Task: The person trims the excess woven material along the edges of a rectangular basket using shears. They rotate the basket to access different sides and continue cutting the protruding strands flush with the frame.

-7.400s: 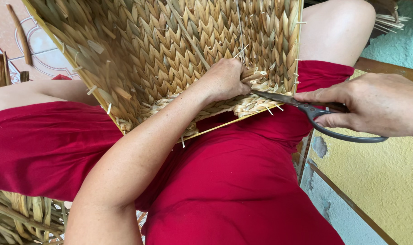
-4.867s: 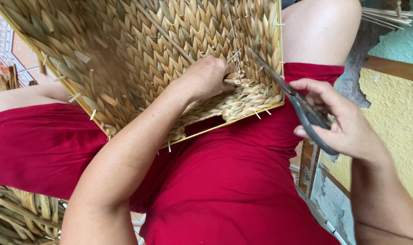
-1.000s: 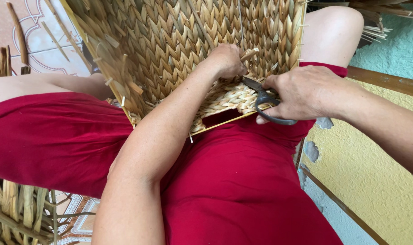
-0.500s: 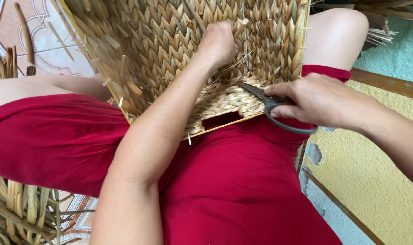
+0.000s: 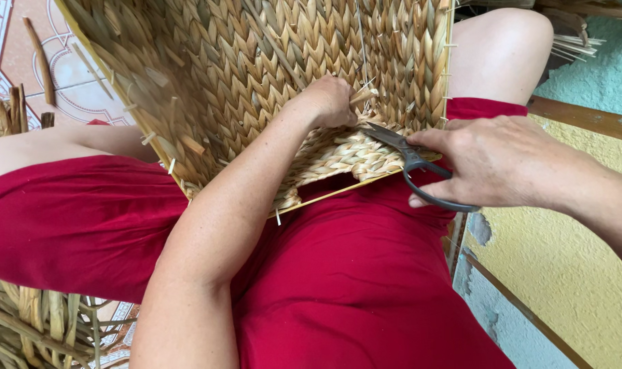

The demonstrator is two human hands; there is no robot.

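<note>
While the fingers (image 5: 343, 96) of the left hand (image 5: 328, 102) pinch a loose straw end (image 5: 363, 96) against the inner wall of the woven basket (image 5: 256, 68), the right hand (image 5: 499, 160) holds dark metal scissors (image 5: 406, 154) through the loops, blades narrowly parted and pointing left toward that end. The basket rests tilted on the person's lap over red cloth (image 5: 338, 273), its open mouth facing the camera and its thin frame edge (image 5: 338, 191) nearest the body.

To trim well, I judge the left fingers should keep the stub pulled taut and away from the braid, so the blades meet only the stray fibre. The scissor tips lie just beside the braided rim, so a shallow angle, flat to the weave, would protect the woven strands. Cutting close but not flush should leave the end tucked. Dry straw bundles (image 5: 37, 321) lie on the tiled floor (image 5: 24, 48) at near left.
</note>
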